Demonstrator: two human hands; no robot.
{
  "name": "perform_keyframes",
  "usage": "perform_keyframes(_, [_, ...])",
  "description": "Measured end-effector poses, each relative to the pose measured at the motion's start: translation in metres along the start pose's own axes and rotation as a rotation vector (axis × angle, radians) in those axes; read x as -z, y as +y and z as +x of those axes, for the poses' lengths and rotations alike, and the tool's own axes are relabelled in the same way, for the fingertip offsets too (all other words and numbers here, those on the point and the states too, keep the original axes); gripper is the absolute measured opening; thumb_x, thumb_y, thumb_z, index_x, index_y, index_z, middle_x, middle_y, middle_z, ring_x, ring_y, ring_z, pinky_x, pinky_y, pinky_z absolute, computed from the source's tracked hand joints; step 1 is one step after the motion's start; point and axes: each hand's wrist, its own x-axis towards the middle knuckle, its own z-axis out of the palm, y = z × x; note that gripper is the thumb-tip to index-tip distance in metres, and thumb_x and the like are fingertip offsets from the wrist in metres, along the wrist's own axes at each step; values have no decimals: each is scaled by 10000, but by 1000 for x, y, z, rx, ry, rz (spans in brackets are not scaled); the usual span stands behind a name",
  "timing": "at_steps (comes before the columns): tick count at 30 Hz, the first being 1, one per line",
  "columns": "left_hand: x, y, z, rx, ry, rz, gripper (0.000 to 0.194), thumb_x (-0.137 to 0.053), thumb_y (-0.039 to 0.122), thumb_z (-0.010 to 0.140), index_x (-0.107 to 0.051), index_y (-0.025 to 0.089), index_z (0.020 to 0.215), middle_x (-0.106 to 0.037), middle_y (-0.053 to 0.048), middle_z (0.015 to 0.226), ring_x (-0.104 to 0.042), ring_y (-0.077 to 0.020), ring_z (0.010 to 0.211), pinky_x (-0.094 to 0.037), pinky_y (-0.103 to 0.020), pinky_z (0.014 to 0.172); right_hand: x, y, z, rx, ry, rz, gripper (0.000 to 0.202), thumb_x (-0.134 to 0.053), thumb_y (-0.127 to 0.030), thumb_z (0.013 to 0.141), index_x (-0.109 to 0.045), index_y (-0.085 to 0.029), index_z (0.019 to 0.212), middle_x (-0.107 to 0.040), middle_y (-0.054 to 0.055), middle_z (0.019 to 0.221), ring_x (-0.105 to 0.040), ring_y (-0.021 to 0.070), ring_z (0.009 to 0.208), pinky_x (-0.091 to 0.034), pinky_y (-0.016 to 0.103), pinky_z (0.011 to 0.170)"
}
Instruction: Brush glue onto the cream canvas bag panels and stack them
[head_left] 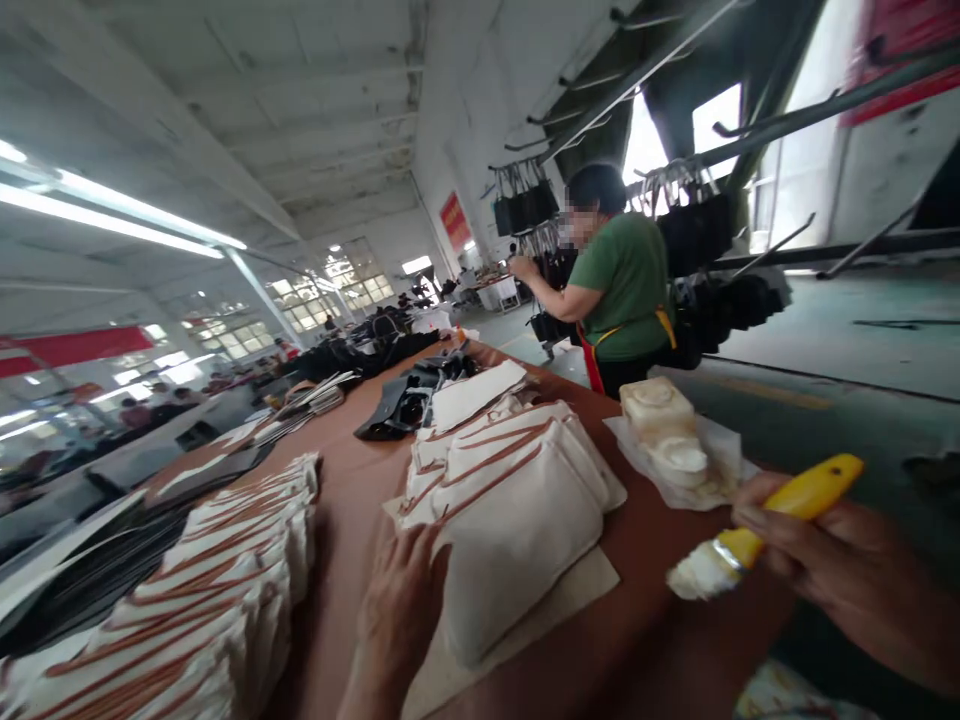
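My right hand [832, 560] grips a paintbrush [802, 495] by its yellow handle. The bristles are coated in a thick off-white substance and point left, over the table's near right part. My left hand [401, 595] lies at the left edge of a stack of off-white fabric bag pieces [517, 520] with brown trim, its fingers extended against them. Under the stack a pale sheet [577, 595] shows. Right of the stack, a tub [660, 405] caked with whitish paste sits on a white sheet [724, 455] by the table edge.
A long row of white pieces with brown strips [202, 580] runs along the left of the brown table [337, 540]. Dark pieces [397, 405] lie farther back. A person in a green shirt [626, 270] stands beyond the table near racks of black bags [697, 230].
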Motion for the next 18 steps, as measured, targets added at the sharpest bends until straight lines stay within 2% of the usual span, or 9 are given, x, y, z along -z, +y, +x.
perform_keyframes(2, [-16,50,41,-34,-46,-75,313,-410,360,968,-571,241,1209,-626,-75,1205,-552,-242,1137,-427,-367,971,6,0,4,-65,-71,110,311,-634,-561,857,-622,-250,838,-405,10,567,-366,175,489,-284,306,428])
perform_keyframes(3, [-23,69,58,-34,-56,-88,311,-399,342,971,-570,235,1208,-625,-74,1203,-558,-238,1128,-432,-364,957,11,0,6,-79,-79,135,313,-630,-560,862,-623,-247,849,-404,9,565,-355,174,490,-273,307,434])
perform_keyframes(6, [-39,102,95,-1,-78,-83,281,-416,300,956,-594,216,1158,-640,-81,1144,-590,-244,1059,-448,-361,889,35,2,18,-52,-6,89,336,-610,-565,881,-621,-229,900,-424,5,577,-344,166,492,-259,296,438])
perform_keyframes(9, [-47,114,114,27,-129,-55,232,-472,310,927,-639,228,1066,-657,-72,1055,-601,-254,1003,-440,-360,849,68,7,36,-12,43,43,331,-600,-547,902,-608,-221,955,-446,-4,610,-362,153,511,-283,269,447])
perform_keyframes(12, [-47,118,121,69,-157,-13,318,-451,347,933,-589,209,1184,-631,-96,1104,-583,-277,1035,-429,-376,856,94,19,48,-22,65,27,322,-596,-534,912,-607,-214,945,-450,-7,623,-371,144,516,-293,254,445])
perform_keyframes(15, [-46,123,124,101,-199,8,397,-409,402,946,-542,192,1255,-616,-115,1147,-583,-290,1057,-433,-380,845,103,32,51,-68,68,45,319,-588,-527,921,-606,-211,957,-458,-7,632,-367,138,505,-283,252,431])
perform_keyframes(18, [-45,129,129,104,-270,-15,416,-357,465,955,-563,225,1226,-618,-100,1174,-607,-274,1057,-447,-363,824,97,34,55,-43,77,69,302,-574,-506,938,-587,-206,973,-461,-20,622,-358,128,496,-269,242,427])
